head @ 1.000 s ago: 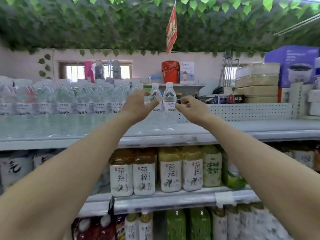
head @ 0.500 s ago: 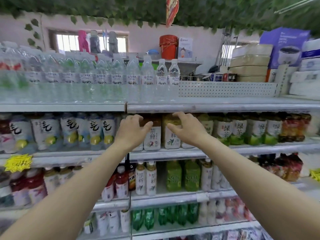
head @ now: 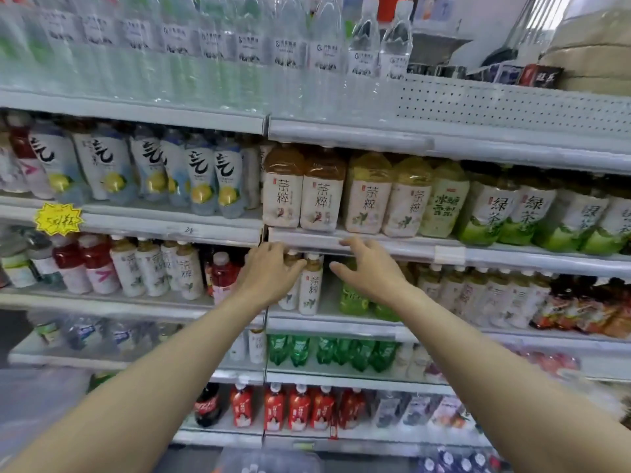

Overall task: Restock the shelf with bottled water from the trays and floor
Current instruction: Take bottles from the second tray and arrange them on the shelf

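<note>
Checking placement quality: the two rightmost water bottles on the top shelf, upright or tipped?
Upright. The two rightmost water bottles stand caps up at the row's end on the top shelf.

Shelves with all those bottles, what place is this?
Probably a shop's drinks aisle: clear plastic water bottles on the top grey metal shelf, white-labelled tea bottles below, a yellow starburst price tag.

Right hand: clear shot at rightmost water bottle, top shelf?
Likely yes. The right hand is empty with loose fingers, and the rightmost water bottle stands at the row's end, with bare top shelf to its right and nothing before it. It sits well above the hand.
</note>
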Demonstrator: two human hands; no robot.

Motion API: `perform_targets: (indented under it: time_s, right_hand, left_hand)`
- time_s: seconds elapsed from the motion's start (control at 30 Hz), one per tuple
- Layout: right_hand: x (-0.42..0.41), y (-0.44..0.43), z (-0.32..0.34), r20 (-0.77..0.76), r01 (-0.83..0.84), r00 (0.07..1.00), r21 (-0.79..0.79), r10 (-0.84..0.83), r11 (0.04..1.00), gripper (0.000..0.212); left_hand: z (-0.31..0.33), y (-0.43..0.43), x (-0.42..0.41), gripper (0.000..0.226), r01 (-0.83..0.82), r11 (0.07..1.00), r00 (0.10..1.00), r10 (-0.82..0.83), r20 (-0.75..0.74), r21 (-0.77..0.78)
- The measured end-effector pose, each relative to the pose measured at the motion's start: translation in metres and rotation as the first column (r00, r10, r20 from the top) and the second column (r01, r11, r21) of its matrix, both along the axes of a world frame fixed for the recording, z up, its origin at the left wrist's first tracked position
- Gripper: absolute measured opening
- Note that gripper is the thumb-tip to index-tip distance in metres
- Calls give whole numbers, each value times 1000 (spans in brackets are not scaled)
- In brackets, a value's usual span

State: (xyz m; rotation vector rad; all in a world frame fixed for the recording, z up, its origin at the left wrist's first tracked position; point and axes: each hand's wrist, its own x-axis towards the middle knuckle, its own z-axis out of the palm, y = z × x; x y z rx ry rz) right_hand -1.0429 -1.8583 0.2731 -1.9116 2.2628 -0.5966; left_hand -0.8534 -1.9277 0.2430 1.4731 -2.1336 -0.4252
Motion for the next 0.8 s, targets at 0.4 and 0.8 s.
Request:
perform_targets:
  time_s: [0.4, 0.8]
  right_hand:
    - [13, -41, -247, 145, -62, 989, 414, 1, 908, 58]
    - [29, 0, -628, 241, 27, 895, 812, -377, 583, 55]
  left_hand:
    - [-246, -15, 39, 53, -97, 897, 980, 10, 198, 431]
    - [-613, 16, 86, 54, -219, 660, 946, -35, 321, 719]
